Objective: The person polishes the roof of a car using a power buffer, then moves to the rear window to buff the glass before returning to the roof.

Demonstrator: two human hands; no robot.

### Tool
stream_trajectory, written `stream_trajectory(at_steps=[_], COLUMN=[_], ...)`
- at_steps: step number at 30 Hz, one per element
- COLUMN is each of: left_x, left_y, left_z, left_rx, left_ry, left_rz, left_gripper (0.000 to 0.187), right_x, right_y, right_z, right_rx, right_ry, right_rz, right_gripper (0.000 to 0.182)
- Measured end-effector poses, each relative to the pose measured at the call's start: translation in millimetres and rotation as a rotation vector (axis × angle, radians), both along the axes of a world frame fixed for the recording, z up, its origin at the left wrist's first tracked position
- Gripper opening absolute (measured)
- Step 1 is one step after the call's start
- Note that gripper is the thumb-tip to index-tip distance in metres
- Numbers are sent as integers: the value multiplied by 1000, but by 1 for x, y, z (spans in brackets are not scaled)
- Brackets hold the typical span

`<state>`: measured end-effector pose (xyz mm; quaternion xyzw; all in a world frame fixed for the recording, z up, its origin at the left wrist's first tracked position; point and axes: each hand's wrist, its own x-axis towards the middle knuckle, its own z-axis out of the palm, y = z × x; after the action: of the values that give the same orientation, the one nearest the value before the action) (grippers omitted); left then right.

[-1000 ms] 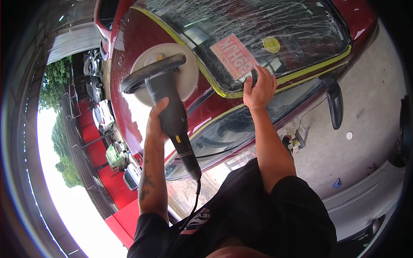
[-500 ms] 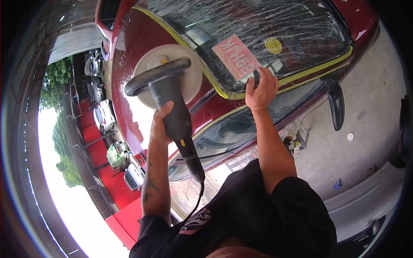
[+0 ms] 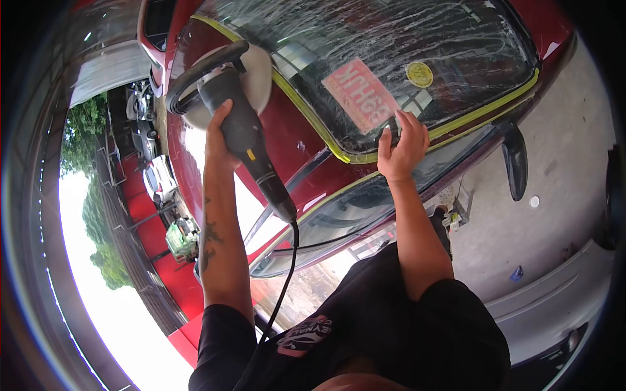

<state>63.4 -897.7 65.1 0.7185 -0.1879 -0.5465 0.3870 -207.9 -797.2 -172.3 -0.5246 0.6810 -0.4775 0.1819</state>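
My left hand (image 3: pixel 220 133) wraps round the dark body of a car polisher (image 3: pixel 238 120), its thumb lying along the top. The polisher's black loop handle (image 3: pixel 205 72) stands over a wide, pale polishing pad (image 3: pixel 257 81), which overlaps the dark red car roof (image 3: pixel 297 140). From the tool's rear end a black cord (image 3: pixel 287 277) runs down past my chest. My right hand (image 3: pixel 405 151) is open, fingers apart and lightly bent, at the windscreen's lower edge near a red and white sticker (image 3: pixel 360 96). Whitish streaks cover the windscreen (image 3: pixel 313 36).
Yellow masking tape (image 3: pixel 303 107) borders the windscreen. A round yellow sticker (image 3: pixel 419 75) is on the glass. The black side mirror (image 3: pixel 514 163) sticks out at right. A silver car (image 3: pixel 548 293) stands behind on the concrete floor (image 3: pixel 554 169). Parked cars (image 3: pixel 156 179) line the left.
My left hand has moved the polisher left and up in view, farther over the roof. My right hand has shifted slightly right and down, its fingers still apart.
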Motion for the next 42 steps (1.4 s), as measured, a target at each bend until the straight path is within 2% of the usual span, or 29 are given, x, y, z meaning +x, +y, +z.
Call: stream_trajectory(at_steps=[7,14,18,21,24,28,33,34,37,42], left_x=[14,41,61,70,64,69,28,40,30,-3], left_y=[-46,-77,-106,-107,-87,-51,-3,6,35,80], left_z=[0,-4,-3,0,3,6,19,15,15,23], left_rx=[-37,-129,-131,-140,-178,-117,-36,-19,27,4], left_ry=[-12,43,-49,-63,-66,58,15,61,79,79], left_rz=[-91,-81,-39,-3,40,-5,19,-28,-16,-37], left_gripper=[60,54,43,44,44,46,50,59,62,59], right_x=[0,0,-1,-1,-2,-1,0,1,1,2], right_y=[1,0,0,0,0,-1,0,0,0,0], right_z=[0,4,3,4,5,7,2,1,2,-1], right_rx=[20,28,25,24,21,15,10,5,7,1], right_ry=[-18,6,5,14,15,21,32,31,24,16], right_rz=[5,6,13,15,10,2,-8,-10,-14,-18], right_gripper=[48,47,46,45,44,44,45,45,45,46])
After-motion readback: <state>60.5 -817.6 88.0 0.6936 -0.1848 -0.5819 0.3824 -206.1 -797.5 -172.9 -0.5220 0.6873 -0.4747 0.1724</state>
